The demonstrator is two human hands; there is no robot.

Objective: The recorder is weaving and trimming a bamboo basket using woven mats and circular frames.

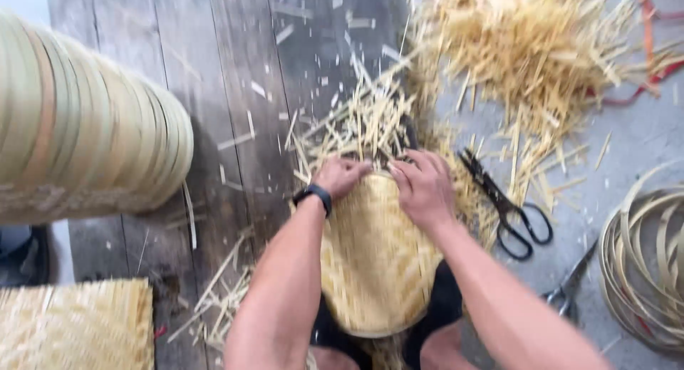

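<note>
A round woven bamboo tray (pixel 374 263) rests on my lap, its far rim toward the floor. My left hand (pixel 340 176), with a black band on the wrist, grips that far rim with fingers curled over it. My right hand (pixel 424 185) presses on the same rim just beside it, fingers closed on the weave. Loose strip ends (pixel 360 124) stick out beyond the rim, fanning away from my hands.
Black scissors (pixel 509 206) lie to the right of the tray; a second pair (pixel 570 288) lies nearer me. A tall stack of bamboo hoops (pixel 85 135) stands left, a woven mat (pixel 75 324) below it. Offcuts pile (pixel 534 49) at top right; coiled strips (pixel 645 263) at right.
</note>
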